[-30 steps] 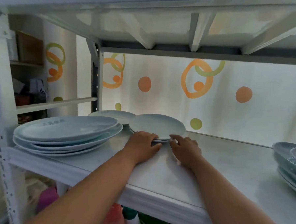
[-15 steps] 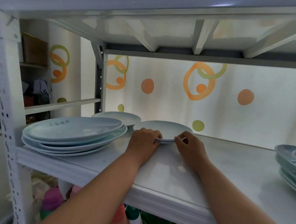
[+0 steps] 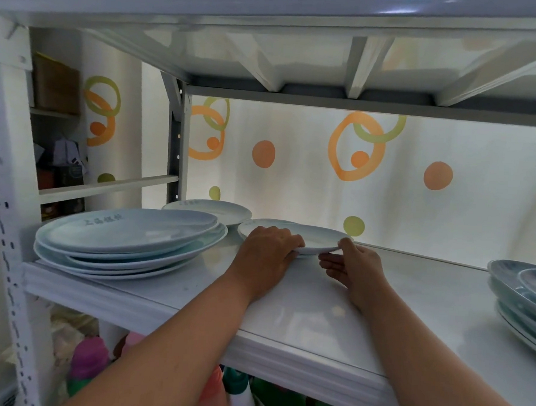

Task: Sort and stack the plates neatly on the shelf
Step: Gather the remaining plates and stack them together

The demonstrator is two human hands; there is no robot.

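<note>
A small pale blue plate (image 3: 317, 238) is raised at its near edge above another small plate (image 3: 253, 225) on the white shelf (image 3: 302, 301). My left hand (image 3: 269, 249) grips its left near rim. My right hand (image 3: 352, 264) pinches its right rim, thumb on top and fingers underneath. A stack of large pale blue plates (image 3: 128, 242) stands at the shelf's left front. Behind that stack sits another small plate (image 3: 210, 209).
A second stack of blue plates (image 3: 522, 297) stands at the shelf's right edge. The shelf above hangs low overhead. A patterned curtain closes the back. Coloured bottles (image 3: 90, 361) stand on the level below. A white upright post (image 3: 8, 220) borders the left.
Both hands have moved from the shelf surface onto the small plate's rim and lifted its near edge, uncovering the plate under it. The view has shifted slightly.
</note>
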